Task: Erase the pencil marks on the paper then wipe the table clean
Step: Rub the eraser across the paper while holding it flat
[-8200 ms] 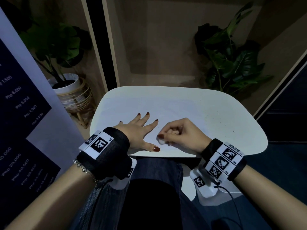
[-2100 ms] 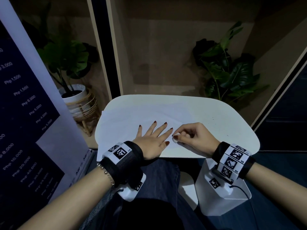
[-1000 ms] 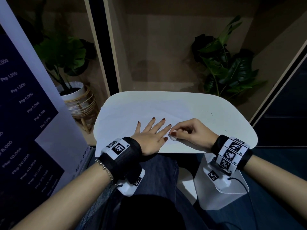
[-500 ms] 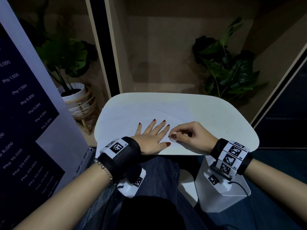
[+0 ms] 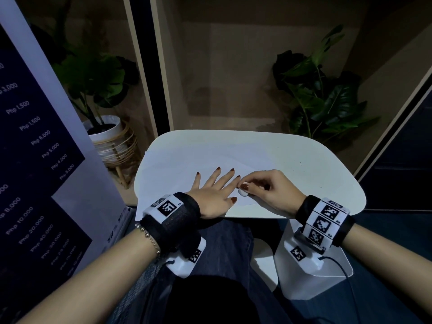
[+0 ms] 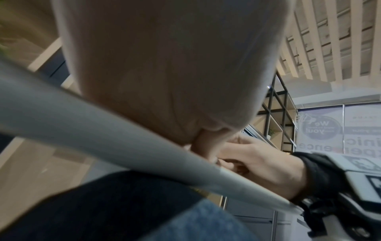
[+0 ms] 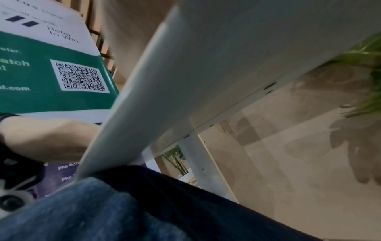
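Table [image 5: 304, 160]: white, rounded, mid-frame in the head view. Small dark specks lie on its right part, probably eraser crumbs, too small to be sure.

Paper [image 5: 182, 160]: white sheet on the left and centre of the table, long axis running left to right across the frame, left corner overhanging the table edge. Pencil marks not resolvable in this light.

Left hand [image 5: 215, 195]: lies flat on the paper, lower centre of frame, fingers straight and spread, pointing to upper right. It grips nothing; judged to be pinning the sheet.

Right hand [image 5: 268, 190]: just right of the left hand, curled. Thumb and fingers pinch the eraser [image 5: 243, 194], a small white lump.

Key relation: the eraser sits on the paper at the near edge region, at the left end of the right hand, between the left index tip and left thumb and nearly touching them. The work spot is thus directly beside the pinning hand. Judgement: erasing in hand; wiping not begun.

Wrist views: table underside and edge only; eraser not seen.
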A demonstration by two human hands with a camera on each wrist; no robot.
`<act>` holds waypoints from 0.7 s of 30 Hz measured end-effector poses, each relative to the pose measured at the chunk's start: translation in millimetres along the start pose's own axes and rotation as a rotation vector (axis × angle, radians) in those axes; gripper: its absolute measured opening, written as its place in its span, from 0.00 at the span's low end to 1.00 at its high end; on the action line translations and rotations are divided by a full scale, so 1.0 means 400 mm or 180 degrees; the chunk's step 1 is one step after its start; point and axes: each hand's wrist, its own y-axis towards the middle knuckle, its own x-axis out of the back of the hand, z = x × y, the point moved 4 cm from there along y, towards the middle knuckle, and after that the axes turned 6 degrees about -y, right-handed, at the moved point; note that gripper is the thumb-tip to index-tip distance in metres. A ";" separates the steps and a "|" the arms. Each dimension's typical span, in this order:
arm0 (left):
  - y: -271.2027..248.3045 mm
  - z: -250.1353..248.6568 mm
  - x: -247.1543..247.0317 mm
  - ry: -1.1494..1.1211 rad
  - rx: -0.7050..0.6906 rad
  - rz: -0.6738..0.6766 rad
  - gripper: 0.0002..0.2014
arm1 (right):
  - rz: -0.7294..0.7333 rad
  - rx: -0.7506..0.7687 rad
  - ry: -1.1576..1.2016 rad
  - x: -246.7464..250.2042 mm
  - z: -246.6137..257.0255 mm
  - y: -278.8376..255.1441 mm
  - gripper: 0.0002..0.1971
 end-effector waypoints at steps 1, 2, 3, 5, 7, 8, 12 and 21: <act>-0.001 -0.001 0.000 0.0005 0.0006 0.0004 0.29 | 0.0093 0.0024 -0.0012 -0.001 -0.001 -0.001 0.07; -0.002 -0.001 0.000 0.0017 0.0014 0.0007 0.29 | 0.0233 0.0034 -0.0053 0.001 0.000 -0.003 0.08; -0.003 -0.001 0.000 0.0025 0.0020 0.0007 0.28 | 0.0349 0.0040 -0.0112 0.004 0.002 -0.004 0.08; -0.004 -0.001 0.001 0.0018 0.0020 0.0007 0.28 | 0.0307 0.0012 -0.0185 0.009 0.003 -0.003 0.07; -0.005 -0.002 0.001 0.0011 0.0007 0.0004 0.29 | 0.0006 -0.0023 -0.0093 0.008 0.005 -0.002 0.05; -0.005 -0.002 0.002 0.0010 0.0005 0.0001 0.29 | -0.0074 -0.0016 -0.0050 0.005 0.005 -0.002 0.06; -0.007 -0.003 0.003 0.0021 0.0028 0.0010 0.28 | 0.0455 0.0047 -0.0177 0.006 0.008 -0.004 0.06; -0.007 -0.005 0.005 0.0038 0.0028 -0.0007 0.28 | 0.0527 0.0028 -0.0175 0.010 0.005 -0.003 0.05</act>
